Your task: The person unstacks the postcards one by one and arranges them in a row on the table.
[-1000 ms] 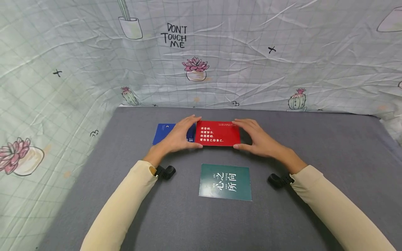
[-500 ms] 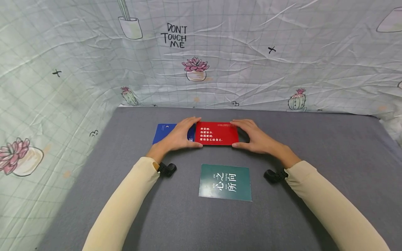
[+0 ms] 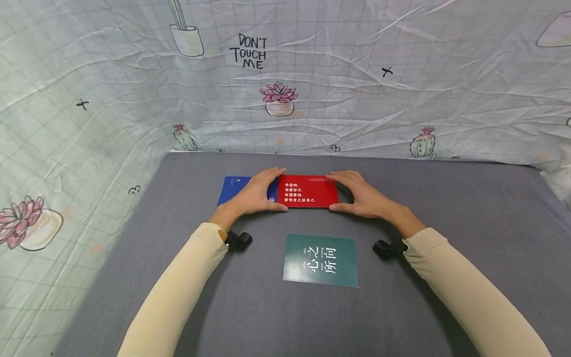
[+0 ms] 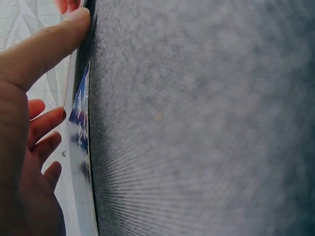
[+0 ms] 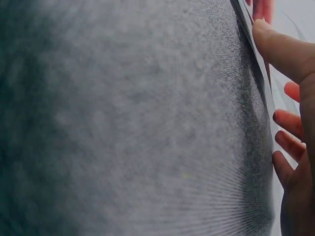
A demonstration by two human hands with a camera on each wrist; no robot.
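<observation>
A red card (image 3: 308, 191) with white lettering lies between both hands in the head view, at the far part of the table. My left hand (image 3: 252, 193) holds its left end, thumb at the near edge and forefinger at the far edge. In the same way my right hand (image 3: 368, 196) grips the right end. A blue card (image 3: 233, 188) shows partly behind the left hand, close against the red card's left side; the hand covers its middle. Nearer to me a green card (image 3: 320, 260) with white lettering lies flat. Both wrist views show thumbs and fingers spread apart.
A grey cloth (image 3: 276, 312) covers the table. Behind it and on the left hangs a pale curtain (image 3: 339, 99) printed with potted plants. Each wrist carries a black strap device, such as the left wrist camera (image 3: 239, 241).
My right hand has shifted slightly left, and the red card's right end has come with it. The card's far edge sits a little lower in view. The left hand has barely moved.
</observation>
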